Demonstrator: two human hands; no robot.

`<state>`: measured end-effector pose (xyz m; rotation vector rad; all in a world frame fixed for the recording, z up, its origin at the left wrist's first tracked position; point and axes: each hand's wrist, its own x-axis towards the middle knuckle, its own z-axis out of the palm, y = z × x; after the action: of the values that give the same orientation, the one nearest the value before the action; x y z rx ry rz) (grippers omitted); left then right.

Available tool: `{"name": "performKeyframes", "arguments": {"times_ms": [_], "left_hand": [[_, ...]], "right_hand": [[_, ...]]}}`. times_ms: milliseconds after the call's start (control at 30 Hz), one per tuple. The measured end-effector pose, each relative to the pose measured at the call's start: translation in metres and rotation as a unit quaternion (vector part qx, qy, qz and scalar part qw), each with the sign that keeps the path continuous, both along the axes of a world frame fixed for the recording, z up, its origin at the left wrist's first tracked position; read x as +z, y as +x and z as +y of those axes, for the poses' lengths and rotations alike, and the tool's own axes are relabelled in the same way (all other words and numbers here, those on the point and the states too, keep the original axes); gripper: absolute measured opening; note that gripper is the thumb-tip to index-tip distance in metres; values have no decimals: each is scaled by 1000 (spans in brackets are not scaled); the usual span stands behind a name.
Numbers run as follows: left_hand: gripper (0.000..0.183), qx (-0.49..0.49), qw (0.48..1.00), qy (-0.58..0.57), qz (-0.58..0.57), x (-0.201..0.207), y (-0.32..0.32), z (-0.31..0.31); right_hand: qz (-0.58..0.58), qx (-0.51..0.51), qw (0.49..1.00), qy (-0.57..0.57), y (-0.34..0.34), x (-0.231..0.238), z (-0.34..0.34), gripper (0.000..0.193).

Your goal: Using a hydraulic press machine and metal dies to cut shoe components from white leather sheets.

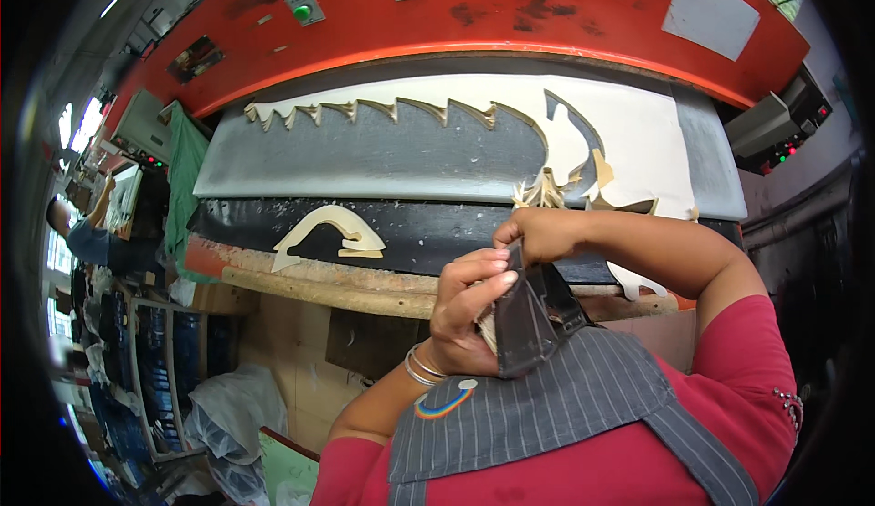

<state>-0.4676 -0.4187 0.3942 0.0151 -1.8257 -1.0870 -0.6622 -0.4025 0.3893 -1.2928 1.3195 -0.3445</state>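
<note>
Close to my chest, my left hand grips a dark, thin-walled cutting die, thumb on its near face. Pale layered edges show between my left palm and the die. My right hand is curled closed at the die's far upper edge; its fingertips are partly hidden. Beyond them, a thick stack of cream sheet material lies on the grey press bed, its near edge cut into jagged points and curves. A curved cream cut-out rests on the black ledge at the left.
A red press beam with green and red buttons spans the far side. Along the near edge runs a worn wooden strip. Green cloth hangs at the left, where another person stands farther away. Plastic bags lie below left.
</note>
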Motion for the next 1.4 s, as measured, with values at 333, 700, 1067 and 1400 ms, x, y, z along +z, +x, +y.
{"name": "performKeyframes", "arguments": {"times_ms": [333,700,1067,1400], "left_hand": [[85,46,992,103,56,-52,14,-17],[50,68,989,-78,103,-39,4,-27],[83,39,990,135,-17,-41,16,-15],[52,189,956,193,-113,-66,18,-17]], "right_hand": [[-386,-151,893,172,-11,-51,29,39],[-440,-163,873,133,-7,-62,56,21],[-381,-187,897,124,13,-59,54,15],[-419,-239,874,-58,23,-52,64,67]]}}
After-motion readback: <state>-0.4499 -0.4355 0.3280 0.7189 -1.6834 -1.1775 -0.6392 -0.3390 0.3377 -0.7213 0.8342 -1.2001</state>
